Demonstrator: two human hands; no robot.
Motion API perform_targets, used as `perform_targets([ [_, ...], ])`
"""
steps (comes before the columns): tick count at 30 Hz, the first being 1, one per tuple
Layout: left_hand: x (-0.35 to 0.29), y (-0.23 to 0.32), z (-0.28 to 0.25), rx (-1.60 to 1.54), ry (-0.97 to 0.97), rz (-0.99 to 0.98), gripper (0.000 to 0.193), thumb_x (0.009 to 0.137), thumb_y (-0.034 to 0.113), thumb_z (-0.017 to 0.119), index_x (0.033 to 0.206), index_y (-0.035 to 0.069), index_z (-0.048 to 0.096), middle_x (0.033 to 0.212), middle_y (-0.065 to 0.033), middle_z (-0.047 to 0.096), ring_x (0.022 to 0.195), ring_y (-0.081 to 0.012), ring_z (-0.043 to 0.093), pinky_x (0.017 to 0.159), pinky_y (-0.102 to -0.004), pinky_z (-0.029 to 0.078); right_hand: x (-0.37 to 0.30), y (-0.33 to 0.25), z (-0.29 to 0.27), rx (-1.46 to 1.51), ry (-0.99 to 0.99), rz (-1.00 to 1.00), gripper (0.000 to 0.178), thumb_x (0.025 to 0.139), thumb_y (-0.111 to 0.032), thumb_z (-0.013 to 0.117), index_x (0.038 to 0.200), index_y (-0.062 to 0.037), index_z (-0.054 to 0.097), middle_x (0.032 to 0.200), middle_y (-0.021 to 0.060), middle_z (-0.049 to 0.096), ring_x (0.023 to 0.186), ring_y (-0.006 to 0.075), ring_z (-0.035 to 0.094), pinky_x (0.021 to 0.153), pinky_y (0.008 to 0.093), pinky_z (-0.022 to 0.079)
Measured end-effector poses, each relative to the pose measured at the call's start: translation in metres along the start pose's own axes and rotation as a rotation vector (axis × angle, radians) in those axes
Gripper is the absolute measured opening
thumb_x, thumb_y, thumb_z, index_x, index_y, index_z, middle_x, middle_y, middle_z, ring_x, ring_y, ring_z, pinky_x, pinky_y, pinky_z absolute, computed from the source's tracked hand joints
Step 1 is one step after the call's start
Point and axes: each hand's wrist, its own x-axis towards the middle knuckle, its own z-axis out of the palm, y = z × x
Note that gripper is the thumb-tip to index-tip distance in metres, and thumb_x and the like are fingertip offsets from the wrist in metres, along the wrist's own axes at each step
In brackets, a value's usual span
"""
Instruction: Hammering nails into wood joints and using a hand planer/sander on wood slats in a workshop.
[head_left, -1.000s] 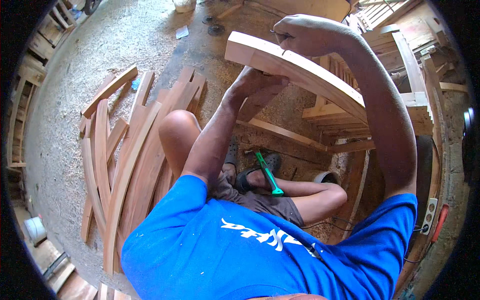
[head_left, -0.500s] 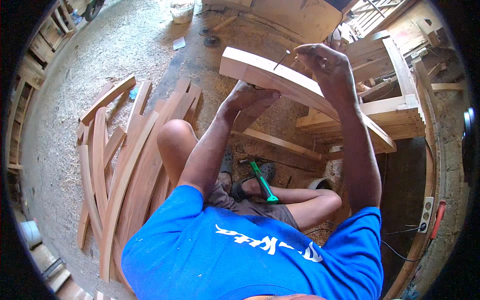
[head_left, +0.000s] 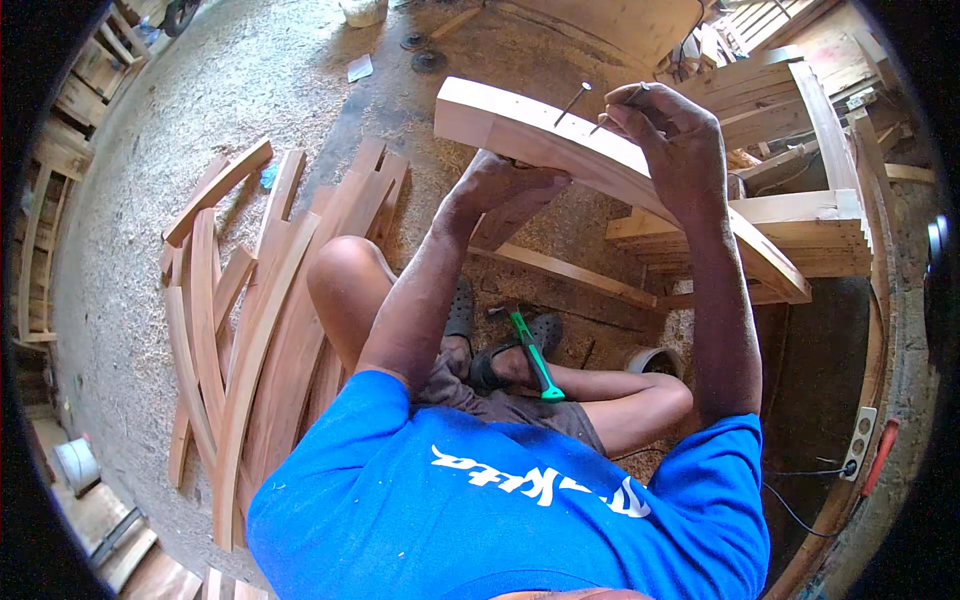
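A long, curved, pale wooden board [head_left: 500, 120] stretches in front of me, from upper left to lower right. Against its near side, toward the left end, my left hand [head_left: 505, 187] is closed on it. One nail [head_left: 571, 105] stands tilted in the top edge. Just right of it, my right hand [head_left: 675, 135] pinches a second nail [head_left: 601, 125], whose point is at or very near the board's edge; I cannot tell whether they touch. A hammer with a green handle [head_left: 540, 360] lies across my lower legs, its head by my shoes.
Several curved wooden pieces [head_left: 275, 320] are piled on the floor at left. To the right stands a wooden frame [head_left: 760, 240], near a power strip [head_left: 857, 443] with a black cable. Wood shavings cover the floor. A pale bucket [head_left: 362, 10] is at the far edge.
My right hand has turned and come nearer to the board, and the nail in its fingers now shows beside the standing one. My left hand keeps its hold; the whole view has shifted slightly.
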Motion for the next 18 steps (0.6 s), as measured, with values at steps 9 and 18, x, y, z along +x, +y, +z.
perform_targets([
  [9, -0.009, 0.046, 0.005, -0.08, 0.027, 0.014, 0.059, 0.074, 0.022, 0.092, 0.124, 0.006, 0.066, 0.118, -0.0073, 0.07, 0.111, -0.0181, 0.063, 0.099, -0.0363, 0.052, -0.003, -0.002, 0.006, -0.036, 0.028, -0.056, 0.013, 0.094, -0.01, 0.071, 0.102, 0.0005, 0.072, 0.092, 0.0069, 0.076, 0.09, 0.0103, 0.072, 0.083, 0.0266, 0.057],
  [18, -0.01, 0.032, 0.003, 0.105, -0.003, 0.176, 0.063, 0.075, 0.022, 0.091, 0.13, 0.01, 0.063, 0.121, -0.006, 0.07, 0.112, -0.0174, 0.063, 0.099, -0.0346, 0.052, -0.009, 0.006, 0.018, 0.072, 0.042, -0.068, 0.01, 0.092, -0.008, 0.072, 0.093, -0.0007, 0.065, 0.089, 0.0063, 0.073, 0.083, 0.0123, 0.07, 0.078, 0.0273, 0.055],
])
